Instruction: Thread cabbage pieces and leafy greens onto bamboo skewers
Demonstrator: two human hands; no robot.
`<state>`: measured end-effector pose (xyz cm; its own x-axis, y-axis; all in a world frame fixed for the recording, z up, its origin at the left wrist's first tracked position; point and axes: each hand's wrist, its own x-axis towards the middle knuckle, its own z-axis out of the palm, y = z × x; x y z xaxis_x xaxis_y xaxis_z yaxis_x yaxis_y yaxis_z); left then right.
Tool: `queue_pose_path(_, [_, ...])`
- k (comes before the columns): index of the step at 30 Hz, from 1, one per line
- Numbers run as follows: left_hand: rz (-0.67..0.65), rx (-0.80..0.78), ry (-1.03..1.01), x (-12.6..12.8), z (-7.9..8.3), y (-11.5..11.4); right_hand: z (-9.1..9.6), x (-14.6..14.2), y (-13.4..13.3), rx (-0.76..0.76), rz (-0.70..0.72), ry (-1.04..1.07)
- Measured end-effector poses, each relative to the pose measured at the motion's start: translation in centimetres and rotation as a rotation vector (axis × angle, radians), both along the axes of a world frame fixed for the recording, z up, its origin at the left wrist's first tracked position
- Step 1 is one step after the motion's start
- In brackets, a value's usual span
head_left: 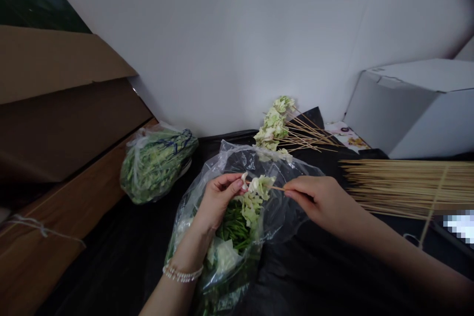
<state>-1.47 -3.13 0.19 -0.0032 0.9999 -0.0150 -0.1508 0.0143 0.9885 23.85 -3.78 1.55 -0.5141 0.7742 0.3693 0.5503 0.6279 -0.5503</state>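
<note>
My right hand [313,197] pinches a thin wooden skewer [277,188] that points left, with pale green cabbage leaf pieces [261,186] threaded on it. At the skewer's tip, my left hand [222,195] holds a small whitish leaf piece [244,180] between thumb and fingers. Whether the tip has gone through that piece I cannot tell. Both hands are over an open clear plastic bag [285,217]. Inside it lie green leafy stems [235,224] and more pale cabbage leaves [251,210].
Finished-looking cabbage skewers [276,126] lie piled by the white wall. To the right are a bundle of bare skewers [400,185] and a white box [418,103]. A bag of greens [157,165] sits left, beside a cardboard box [66,123]. Black sheeting [296,276] covers the surface.
</note>
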Motion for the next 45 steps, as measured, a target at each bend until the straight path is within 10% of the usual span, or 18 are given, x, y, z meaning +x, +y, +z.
queue_pose_path(26, [-0.042,-0.051,-0.078,-0.3,-0.2,0.3,-1.5,-1.7,-0.8,-0.015,0.003,0.167])
queue_pose_path(36, [-0.066,-0.076,-0.071,0.1,0.3,0.0,-1.1,-1.8,-0.7,-0.380,0.038,0.156])
queue_pose_path(45, [-0.070,-0.055,-0.052,0.0,0.0,0.1,-2.3,-2.2,-1.0,0.041,-0.019,0.103])
